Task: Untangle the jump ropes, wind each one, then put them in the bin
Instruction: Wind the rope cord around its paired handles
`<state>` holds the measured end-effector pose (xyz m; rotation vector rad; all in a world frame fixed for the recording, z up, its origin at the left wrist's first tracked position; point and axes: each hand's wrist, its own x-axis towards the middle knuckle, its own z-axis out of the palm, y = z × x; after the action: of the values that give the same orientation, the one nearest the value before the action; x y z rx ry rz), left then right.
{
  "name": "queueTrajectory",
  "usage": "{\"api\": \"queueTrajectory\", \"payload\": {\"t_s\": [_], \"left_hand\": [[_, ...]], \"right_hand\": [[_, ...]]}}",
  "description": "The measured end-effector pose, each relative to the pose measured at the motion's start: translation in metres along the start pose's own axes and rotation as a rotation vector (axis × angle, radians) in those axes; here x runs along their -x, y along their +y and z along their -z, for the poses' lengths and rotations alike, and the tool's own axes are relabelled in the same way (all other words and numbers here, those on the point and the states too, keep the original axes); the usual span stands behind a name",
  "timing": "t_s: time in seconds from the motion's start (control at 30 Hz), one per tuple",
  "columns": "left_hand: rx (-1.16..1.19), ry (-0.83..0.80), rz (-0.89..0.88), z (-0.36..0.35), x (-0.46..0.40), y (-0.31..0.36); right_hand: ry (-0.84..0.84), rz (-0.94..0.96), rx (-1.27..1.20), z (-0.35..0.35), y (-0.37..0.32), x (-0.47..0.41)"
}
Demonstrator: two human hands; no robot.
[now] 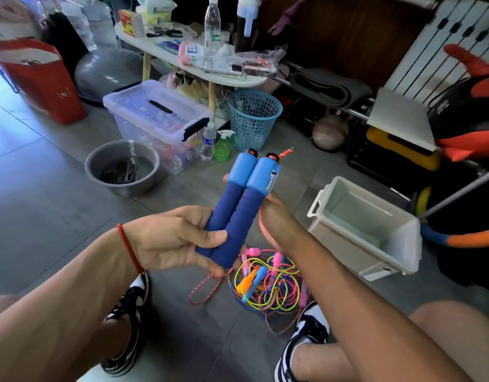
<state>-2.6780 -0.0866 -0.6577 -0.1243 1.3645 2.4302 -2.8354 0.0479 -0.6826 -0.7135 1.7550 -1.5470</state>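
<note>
My left hand gripped the two blue handles together, thumb curled across the foam. My right hand sat just behind them; I could not tell whether it held anything. The tangled jump ropes lay on the floor between my shoes. The white bin stood near on my right, nothing in it that I could make out. A grey basin held something dark.
</note>
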Motion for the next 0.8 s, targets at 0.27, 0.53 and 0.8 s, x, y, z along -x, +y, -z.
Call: {"api": "queueTrajectory", "payload": {"t_s": [0.27,0.53,0.8], "left_hand": [[0.002,0.343,-0.194,0.001,-0.001,0.004],[0.127,0.257,-0.196,-0.004,-0.001,0.005],[0.11,0.223,-0.186,-0.007,0.0,0.005]], "right_hand": [[0.117,0.048,0.239,-0.003,0.019,0.023],[-0.055,0.285,0.594,-0.007,0.018,0.053],[-0.167,0.193,0.716,0.002,0.011,0.059]]}}
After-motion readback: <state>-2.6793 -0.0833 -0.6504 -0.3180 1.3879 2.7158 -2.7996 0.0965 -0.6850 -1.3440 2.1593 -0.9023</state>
